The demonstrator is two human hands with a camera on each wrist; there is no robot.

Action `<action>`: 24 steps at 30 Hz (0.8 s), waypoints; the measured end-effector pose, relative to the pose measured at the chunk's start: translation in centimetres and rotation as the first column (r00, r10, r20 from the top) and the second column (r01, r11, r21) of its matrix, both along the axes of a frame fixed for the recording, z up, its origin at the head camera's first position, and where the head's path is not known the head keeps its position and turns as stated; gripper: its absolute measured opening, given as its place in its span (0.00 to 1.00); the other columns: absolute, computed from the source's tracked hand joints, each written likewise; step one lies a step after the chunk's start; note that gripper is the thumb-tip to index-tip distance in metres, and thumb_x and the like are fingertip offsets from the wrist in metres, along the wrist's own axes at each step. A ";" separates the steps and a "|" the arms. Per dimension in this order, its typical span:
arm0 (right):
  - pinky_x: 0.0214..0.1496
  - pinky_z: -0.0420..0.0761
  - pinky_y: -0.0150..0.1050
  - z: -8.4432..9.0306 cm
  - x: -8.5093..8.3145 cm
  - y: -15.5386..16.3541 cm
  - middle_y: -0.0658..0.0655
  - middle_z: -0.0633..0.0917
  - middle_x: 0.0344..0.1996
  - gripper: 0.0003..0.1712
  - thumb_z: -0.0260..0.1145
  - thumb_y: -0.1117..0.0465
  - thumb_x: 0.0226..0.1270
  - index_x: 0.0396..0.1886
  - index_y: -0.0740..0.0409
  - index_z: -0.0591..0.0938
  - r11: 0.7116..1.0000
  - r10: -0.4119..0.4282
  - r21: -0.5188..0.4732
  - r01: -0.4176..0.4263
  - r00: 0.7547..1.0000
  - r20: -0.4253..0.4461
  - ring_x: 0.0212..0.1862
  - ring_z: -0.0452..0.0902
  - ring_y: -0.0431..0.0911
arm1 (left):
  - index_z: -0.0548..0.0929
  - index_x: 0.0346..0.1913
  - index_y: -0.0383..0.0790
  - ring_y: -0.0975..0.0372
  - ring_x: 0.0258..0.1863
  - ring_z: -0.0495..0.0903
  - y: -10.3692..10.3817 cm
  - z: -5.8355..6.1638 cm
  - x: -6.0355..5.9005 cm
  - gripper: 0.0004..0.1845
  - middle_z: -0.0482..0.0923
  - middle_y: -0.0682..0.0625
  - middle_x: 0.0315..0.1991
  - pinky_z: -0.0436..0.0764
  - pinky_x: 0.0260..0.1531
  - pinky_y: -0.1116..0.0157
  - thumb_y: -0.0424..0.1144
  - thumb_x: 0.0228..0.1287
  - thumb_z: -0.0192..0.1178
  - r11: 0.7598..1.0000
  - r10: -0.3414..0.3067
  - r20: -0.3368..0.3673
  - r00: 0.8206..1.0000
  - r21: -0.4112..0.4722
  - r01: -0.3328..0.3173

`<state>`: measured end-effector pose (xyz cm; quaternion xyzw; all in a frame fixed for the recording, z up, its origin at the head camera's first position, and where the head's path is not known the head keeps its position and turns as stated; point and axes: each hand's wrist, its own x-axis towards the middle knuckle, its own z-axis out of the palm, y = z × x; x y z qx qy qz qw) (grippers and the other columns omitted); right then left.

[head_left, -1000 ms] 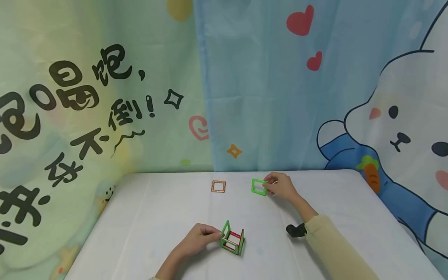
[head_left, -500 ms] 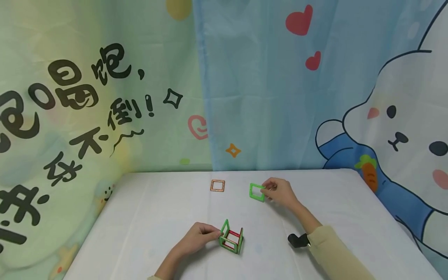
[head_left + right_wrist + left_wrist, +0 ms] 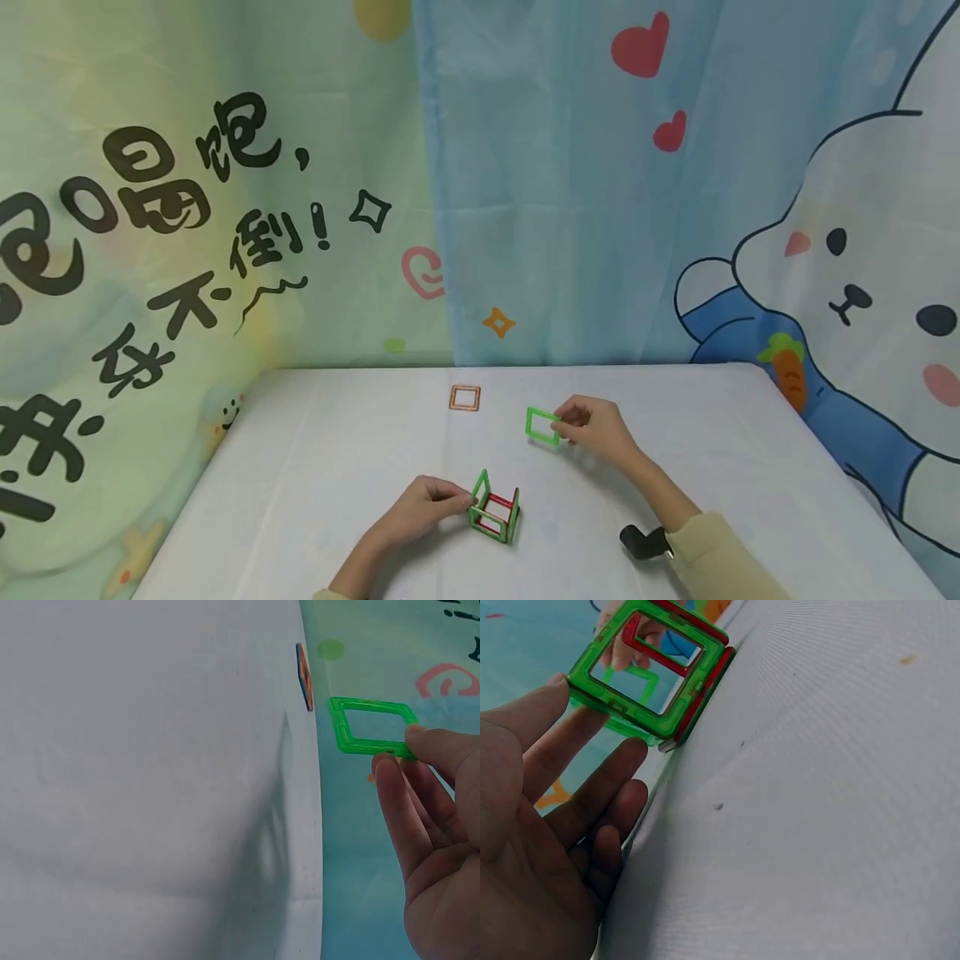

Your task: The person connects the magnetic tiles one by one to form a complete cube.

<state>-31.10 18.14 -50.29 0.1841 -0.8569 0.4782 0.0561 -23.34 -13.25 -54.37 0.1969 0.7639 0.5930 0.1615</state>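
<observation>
Near the front middle of the table stands a small box-like build of green and red magnetic tile frames (image 3: 513, 523), its top side open. My left hand (image 3: 420, 510) holds its left side with thumb and fingertips; in the left wrist view the thumb tip lies at the corner of a green frame (image 3: 622, 709). Behind and to the right, my right hand (image 3: 596, 427) pinches one loose green square magnetic tile (image 3: 528, 423) by its right edge. That tile (image 3: 340, 727) is raised off the table in the right wrist view, gripped between thumb and fingers.
An orange square magnetic tile (image 3: 464, 408) lies flat near the table's back edge. A white cloth (image 3: 337, 450) covers the table, and a printed curtain (image 3: 555, 250) hangs right behind it. A black device (image 3: 643, 543) sticks out at the right sleeve cuff.
My right hand has brought the green tile toward the front and slightly left, closer to the build. The left hand and the build have stayed nearly in place.
</observation>
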 end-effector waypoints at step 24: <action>0.26 0.80 0.36 0.0 4.3 -2.4 0.51 0.86 0.26 0.07 0.73 0.67 0.57 0.34 0.63 0.84 0.995 0.093 -0.024 -0.095 0.992 -0.088 0.25 0.82 0.48 | 0.87 0.41 0.37 0.62 0.27 0.75 0.4 1.1 0.6 0.13 0.83 0.52 0.30 0.67 0.25 0.67 0.43 0.69 0.59 0.996 0.051 0.031 0.998 -0.078 -0.049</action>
